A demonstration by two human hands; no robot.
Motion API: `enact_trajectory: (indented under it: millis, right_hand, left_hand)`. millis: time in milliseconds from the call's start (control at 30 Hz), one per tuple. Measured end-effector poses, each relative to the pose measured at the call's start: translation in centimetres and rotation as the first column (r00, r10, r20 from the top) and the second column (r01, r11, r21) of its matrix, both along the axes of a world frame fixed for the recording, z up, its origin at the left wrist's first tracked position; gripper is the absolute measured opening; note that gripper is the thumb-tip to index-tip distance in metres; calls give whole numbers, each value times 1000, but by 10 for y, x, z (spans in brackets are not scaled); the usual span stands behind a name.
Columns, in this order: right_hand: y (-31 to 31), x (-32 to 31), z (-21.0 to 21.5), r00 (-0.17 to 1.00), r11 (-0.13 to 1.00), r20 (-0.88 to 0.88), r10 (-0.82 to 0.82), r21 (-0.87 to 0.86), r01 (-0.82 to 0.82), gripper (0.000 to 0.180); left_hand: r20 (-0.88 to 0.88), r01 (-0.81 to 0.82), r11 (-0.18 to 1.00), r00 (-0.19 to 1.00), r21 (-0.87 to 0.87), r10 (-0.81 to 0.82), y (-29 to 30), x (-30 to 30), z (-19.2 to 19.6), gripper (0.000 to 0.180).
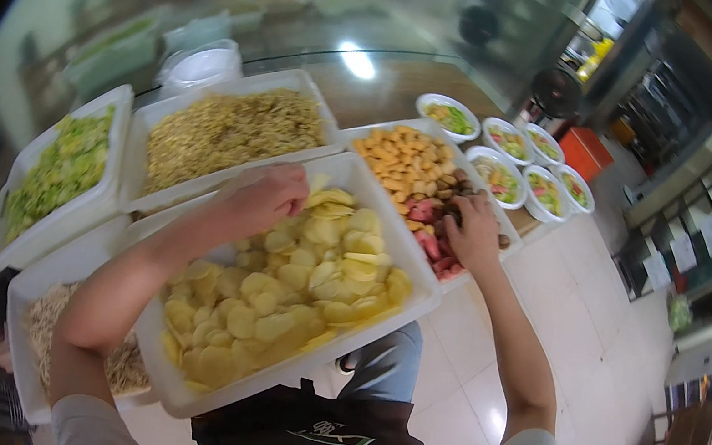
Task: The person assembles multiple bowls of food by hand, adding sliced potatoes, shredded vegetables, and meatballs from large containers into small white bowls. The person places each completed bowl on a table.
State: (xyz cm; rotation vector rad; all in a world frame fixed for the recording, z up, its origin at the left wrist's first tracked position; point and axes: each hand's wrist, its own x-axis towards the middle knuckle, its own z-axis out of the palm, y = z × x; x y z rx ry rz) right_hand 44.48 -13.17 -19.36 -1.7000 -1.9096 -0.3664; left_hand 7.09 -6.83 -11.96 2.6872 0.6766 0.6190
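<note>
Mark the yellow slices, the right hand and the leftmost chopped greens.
Yellow slices (286,293): head view, middle of the pile.
Right hand (473,227): head view, back of the hand.
Chopped greens (67,156): head view, middle of the heap.

1. Potato slices (270,302): thin, pale yellow, mostly rounded, overlapping in a loose heap; nearest the left hand (277,195), above the tub's far edge.
2. White rectangular tub (312,363): carries the slices, which reach close to its near edge.
3. Dark brown round pieces (449,186): along the tray's right edge, touched by the right hand (470,226).
4. Orange-tan nuggets (406,161): piled toward the far edge.
5. Pink-red pieces (431,245): toward the near edge.
6. White tray (457,285): holds all three, beside the tub.
</note>
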Motion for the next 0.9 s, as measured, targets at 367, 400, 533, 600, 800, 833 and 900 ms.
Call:
enact_trajectory:
  millis: [367, 400, 533, 600, 800, 833, 900]
  right_hand:
    - [-6, -16, 10, 982, 997, -174, -70, 14, 73, 23]
    - [-7, -14, 8, 984, 996, -161, -80, 28, 85, 23]
    - [-3, -9, 7, 986, 996, -160, -40, 67, 51, 21]
    - [-4, -8, 8, 988, 995, -150, -40, 83, 53, 21]
    - [-7, -13, 8, 974, 997, -224, -47, 57, 61, 19]
    - [-7, -12, 8, 967, 997, -250, -42, 58, 59, 19]
    - [-7, -12, 8, 953, 997, -303, -29, 61, 50, 19]
  left_hand:
    - [-192, -372, 928, 911, -1, 365, -72, -134, -47, 7]
    - [-189, -365, 931, 915, -5, 358, -68, -127, -49, 8]
    - [-178, -351, 904, 933, -243, 314, -65, -125, -62, 16]
    - [-206, -373, 906, 920, -198, 334, -64, -126, -60, 19]
    - [-264, -378, 915, 905, -140, 333, -69, -121, -43, 29]
    - [-254, -384, 911, 905, -148, 340, -69, -120, -41, 30]
    - [-236, -401, 902, 903, -162, 359, -70, -118, -39, 31]
